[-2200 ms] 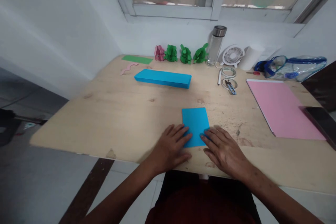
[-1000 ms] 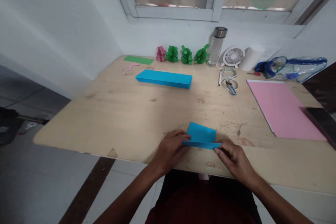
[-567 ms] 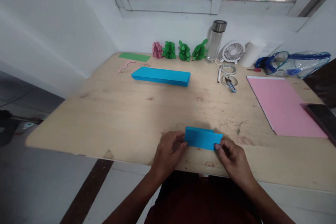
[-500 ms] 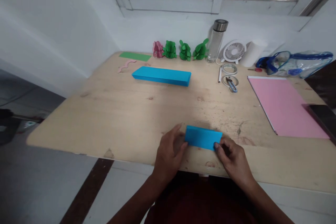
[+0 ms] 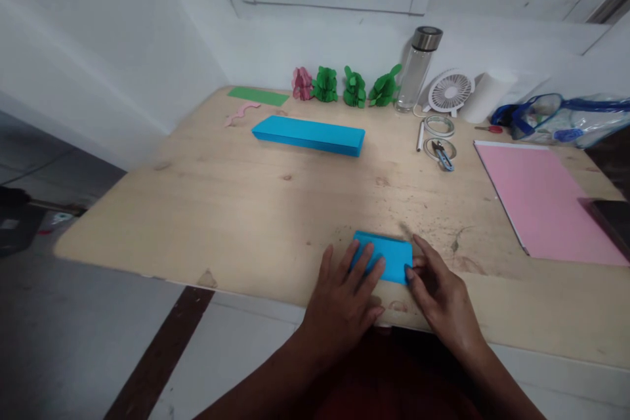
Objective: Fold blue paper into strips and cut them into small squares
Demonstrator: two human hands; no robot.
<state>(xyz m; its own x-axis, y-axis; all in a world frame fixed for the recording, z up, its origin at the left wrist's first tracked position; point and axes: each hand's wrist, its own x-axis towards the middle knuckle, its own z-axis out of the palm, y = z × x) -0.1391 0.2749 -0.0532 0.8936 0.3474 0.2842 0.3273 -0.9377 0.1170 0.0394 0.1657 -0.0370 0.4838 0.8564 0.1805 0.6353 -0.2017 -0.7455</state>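
A small folded piece of blue paper [image 5: 395, 261] lies on the table near its front edge. My left hand [image 5: 342, 298] rests flat on the left part of this paper, fingers spread. At the right edge of the paper, my right hand [image 5: 438, 285] pinches it between thumb and fingers; part of that grip is hidden. Farther back lies a long blue folded paper strip [image 5: 310, 134], apart from both hands.
Along the wall stand a pink paper figure [image 5: 302, 83], several green paper figures [image 5: 325, 84], a glass bottle [image 5: 415, 75] and a white fan [image 5: 449, 92]. Blue-handled snips [image 5: 443, 156] lie by tape rolls. Pink paper [image 5: 546, 203] and a dark phone [image 5: 613, 223] are at right.
My left hand has gone from holding the paper's left edge to lying flat on top of it. The paper is now down on the table. The view has shifted slightly.
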